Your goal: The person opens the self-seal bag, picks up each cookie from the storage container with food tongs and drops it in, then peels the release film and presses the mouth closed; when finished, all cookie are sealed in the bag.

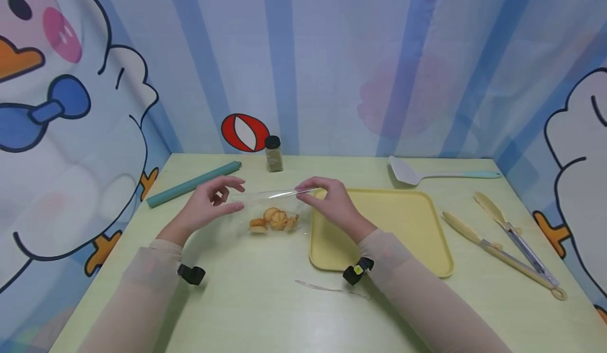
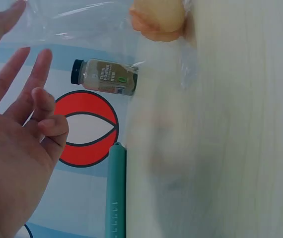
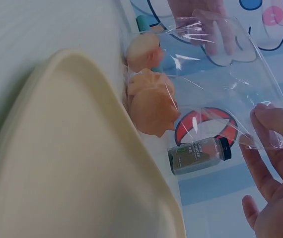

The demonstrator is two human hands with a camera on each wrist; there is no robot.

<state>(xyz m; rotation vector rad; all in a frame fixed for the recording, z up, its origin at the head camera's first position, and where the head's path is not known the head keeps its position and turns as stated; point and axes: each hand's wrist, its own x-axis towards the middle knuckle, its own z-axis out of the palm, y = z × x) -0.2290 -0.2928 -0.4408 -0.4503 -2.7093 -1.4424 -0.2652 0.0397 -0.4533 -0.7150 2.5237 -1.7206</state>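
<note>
A clear plastic bag (image 1: 270,196) stands upright on the table with several golden-brown baked pieces (image 1: 277,218) at its bottom. My right hand (image 1: 332,200) pinches one top corner of the bag between thumb and fingers, as the right wrist view also shows. At the opposite top edge is my left hand (image 1: 211,200), its thumb and fingers spread apart with a gap between them. In the left wrist view a digit of the left hand (image 2: 20,124) reaches the bag's edge; whether it touches is hard to tell.
A yellow tray (image 1: 379,258) lies under the right forearm. Behind are a teal rod (image 1: 194,183), a cumin powder jar (image 1: 273,155) and a spatula (image 1: 441,174). Tongs (image 1: 512,258) lie at the right. A thin clear strip (image 1: 332,290) lies in front.
</note>
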